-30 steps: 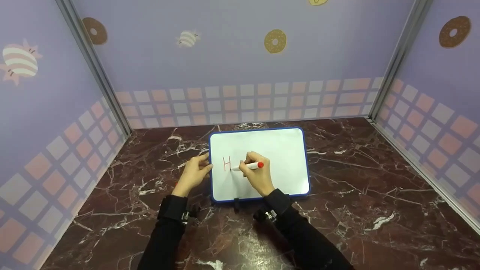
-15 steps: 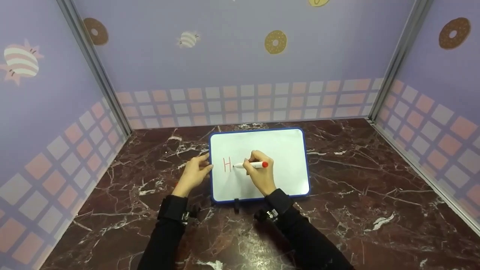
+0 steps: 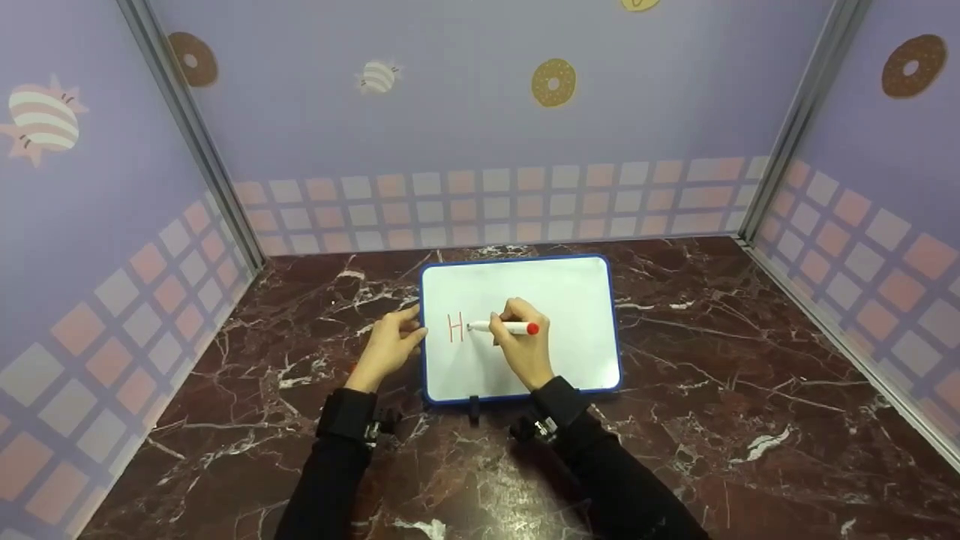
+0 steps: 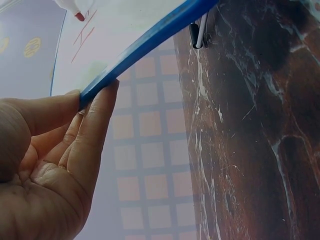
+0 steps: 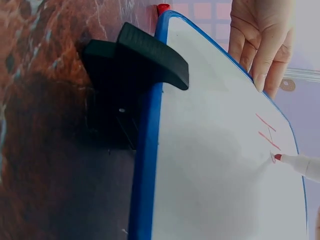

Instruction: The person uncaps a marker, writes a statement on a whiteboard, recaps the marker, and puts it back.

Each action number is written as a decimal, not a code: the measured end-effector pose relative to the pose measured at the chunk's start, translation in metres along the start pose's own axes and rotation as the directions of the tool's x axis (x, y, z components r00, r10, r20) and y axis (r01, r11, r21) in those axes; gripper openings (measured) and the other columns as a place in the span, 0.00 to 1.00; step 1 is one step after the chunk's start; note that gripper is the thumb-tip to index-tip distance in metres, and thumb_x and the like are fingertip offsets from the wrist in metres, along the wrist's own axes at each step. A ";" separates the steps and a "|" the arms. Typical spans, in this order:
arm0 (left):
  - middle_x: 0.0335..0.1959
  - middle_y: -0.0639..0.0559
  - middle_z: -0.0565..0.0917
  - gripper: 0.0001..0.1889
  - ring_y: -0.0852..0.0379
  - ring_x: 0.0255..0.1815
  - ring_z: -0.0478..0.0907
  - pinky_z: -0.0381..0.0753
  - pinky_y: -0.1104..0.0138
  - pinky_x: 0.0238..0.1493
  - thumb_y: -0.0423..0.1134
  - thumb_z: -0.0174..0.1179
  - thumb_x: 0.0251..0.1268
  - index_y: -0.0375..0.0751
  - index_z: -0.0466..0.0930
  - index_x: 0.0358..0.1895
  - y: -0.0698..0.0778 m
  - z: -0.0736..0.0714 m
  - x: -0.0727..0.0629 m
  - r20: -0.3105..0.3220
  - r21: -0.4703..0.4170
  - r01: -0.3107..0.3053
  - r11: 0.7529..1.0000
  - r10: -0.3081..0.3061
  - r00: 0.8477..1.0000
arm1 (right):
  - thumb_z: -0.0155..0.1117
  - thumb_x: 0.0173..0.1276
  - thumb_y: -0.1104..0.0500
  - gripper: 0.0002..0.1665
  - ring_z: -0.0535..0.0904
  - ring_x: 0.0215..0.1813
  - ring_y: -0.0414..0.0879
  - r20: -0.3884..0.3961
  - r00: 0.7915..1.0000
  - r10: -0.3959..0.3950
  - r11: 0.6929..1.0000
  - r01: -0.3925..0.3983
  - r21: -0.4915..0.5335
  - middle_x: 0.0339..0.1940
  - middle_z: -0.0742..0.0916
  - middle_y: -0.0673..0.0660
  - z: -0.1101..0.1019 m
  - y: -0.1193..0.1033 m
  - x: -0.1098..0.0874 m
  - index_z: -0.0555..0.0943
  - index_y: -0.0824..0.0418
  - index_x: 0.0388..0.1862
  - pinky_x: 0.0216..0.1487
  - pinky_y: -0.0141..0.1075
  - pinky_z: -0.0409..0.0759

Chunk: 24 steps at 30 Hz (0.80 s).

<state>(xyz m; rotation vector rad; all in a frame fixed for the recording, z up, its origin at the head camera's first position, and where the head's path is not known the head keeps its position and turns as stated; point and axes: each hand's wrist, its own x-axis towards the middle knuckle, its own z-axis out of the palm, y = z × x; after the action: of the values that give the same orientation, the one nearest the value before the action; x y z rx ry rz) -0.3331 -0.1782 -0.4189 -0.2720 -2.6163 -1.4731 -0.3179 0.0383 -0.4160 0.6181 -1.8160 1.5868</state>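
A whiteboard (image 3: 551, 285) with a blue frame leans back on a black stand (image 5: 145, 60). A red letter H (image 3: 455, 328) is drawn on its left part. My left hand (image 3: 388, 345) pinches the board's left edge, thumb at the front and fingers behind, as the left wrist view shows. In my right hand (image 3: 523, 341) is a white marker (image 3: 499, 327) with a red end, gripped like a pen. Its red tip (image 5: 278, 157) is at the board just right of the H, where a short red stroke shows in the right wrist view.
The board stands on a dark red marbled table (image 3: 712, 375). Purple walls (image 3: 465, 127) with pink and white squares close in the back and both sides. A small red object (image 5: 162, 8) lies beyond the board's lower left corner.
One second ago the marker tip was at the foot of the H's right upright. My right hand has since shifted slightly right and up with the marker. My left hand keeps its place.
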 end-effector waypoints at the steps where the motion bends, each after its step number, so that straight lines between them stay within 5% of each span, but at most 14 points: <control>1: 0.55 0.24 0.79 0.26 0.33 0.55 0.81 0.89 0.53 0.46 0.25 0.56 0.69 0.25 0.65 0.69 0.000 0.000 0.001 -0.001 -0.001 0.023 1.000 -0.023 1.000 | 0.59 0.59 0.79 0.15 0.76 0.14 0.55 0.005 1.000 0.007 1.000 -0.007 0.006 0.17 0.78 0.65 0.000 0.000 0.000 0.67 0.73 0.17 0.18 0.22 0.71; 14: 0.53 0.23 0.80 0.26 0.33 0.52 0.83 0.90 0.50 0.44 0.24 0.57 0.67 0.23 0.66 0.68 0.002 0.001 0.001 -0.026 0.002 0.027 1.000 -0.027 0.999 | 0.57 0.54 0.80 0.14 0.68 0.12 0.30 0.055 0.997 0.046 0.998 -0.044 -0.037 0.11 0.76 0.67 -0.007 -0.016 0.003 0.65 0.75 0.15 0.15 0.21 0.63; 20: 0.55 0.21 0.78 0.26 0.32 0.52 0.83 0.89 0.50 0.44 0.24 0.57 0.68 0.23 0.66 0.68 0.003 0.001 0.001 -0.023 -0.007 0.034 0.999 -0.034 0.999 | 0.56 0.54 0.81 0.14 0.68 0.11 0.31 0.021 0.999 0.030 0.999 -0.030 -0.031 0.11 0.75 0.67 -0.010 -0.017 0.006 0.64 0.76 0.15 0.14 0.20 0.64; 24: 0.55 0.22 0.78 0.26 0.33 0.54 0.82 0.89 0.50 0.46 0.25 0.57 0.68 0.24 0.65 0.69 0.002 0.001 0.001 -0.020 -0.008 0.045 0.999 -0.046 0.999 | 0.56 0.55 0.81 0.14 0.72 0.11 0.42 -0.019 1.000 0.011 1.000 -0.011 -0.012 0.13 0.76 0.68 -0.011 -0.014 0.008 0.65 0.75 0.15 0.15 0.20 0.65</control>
<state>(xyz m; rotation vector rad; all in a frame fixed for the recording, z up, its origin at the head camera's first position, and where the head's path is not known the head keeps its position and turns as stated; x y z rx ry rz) -0.3337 -0.1757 -0.4174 -0.1986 -2.6187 -1.4916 -0.3114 0.0474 -0.4000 0.5865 -1.8170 1.5828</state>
